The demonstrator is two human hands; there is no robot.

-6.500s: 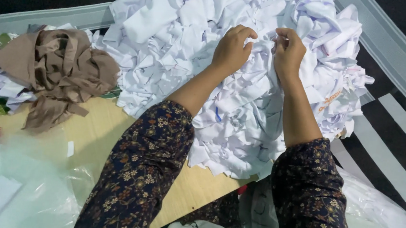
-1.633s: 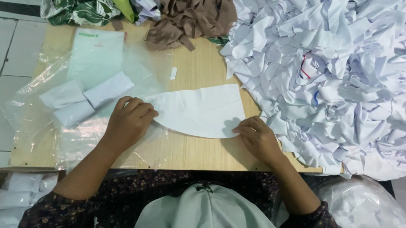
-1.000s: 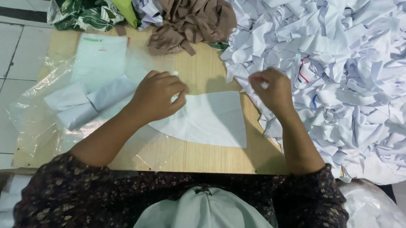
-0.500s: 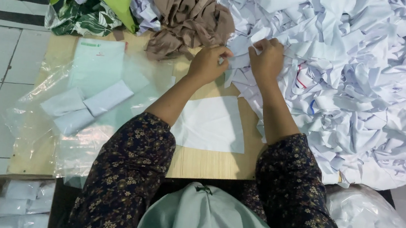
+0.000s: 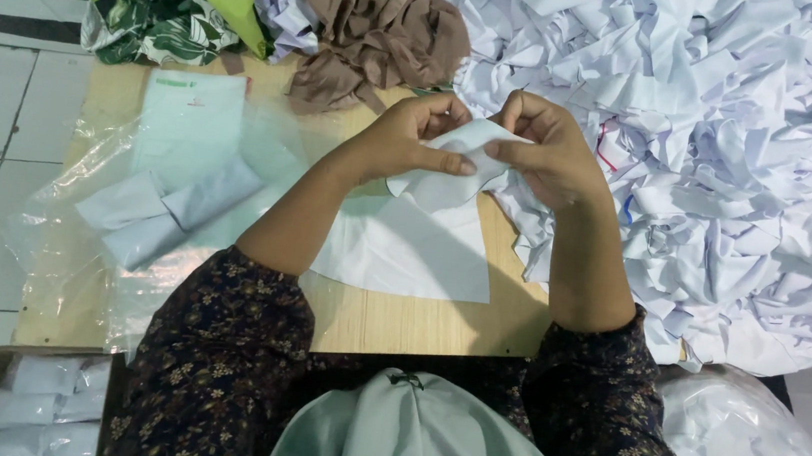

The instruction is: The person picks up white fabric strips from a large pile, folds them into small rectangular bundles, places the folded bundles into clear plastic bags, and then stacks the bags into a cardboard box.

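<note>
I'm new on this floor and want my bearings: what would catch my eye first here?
The huge heap of crumpled white fabric pieces filling the right side strikes first. At centre, the left hand and right hand pinch a small white fabric piece above a flat white cut panel on the wooden table. A brown cloth bundle lies at the top.

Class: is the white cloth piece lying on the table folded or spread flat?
Spread flat: the white piece lies smooth on the table, with no crease showing.
</note>
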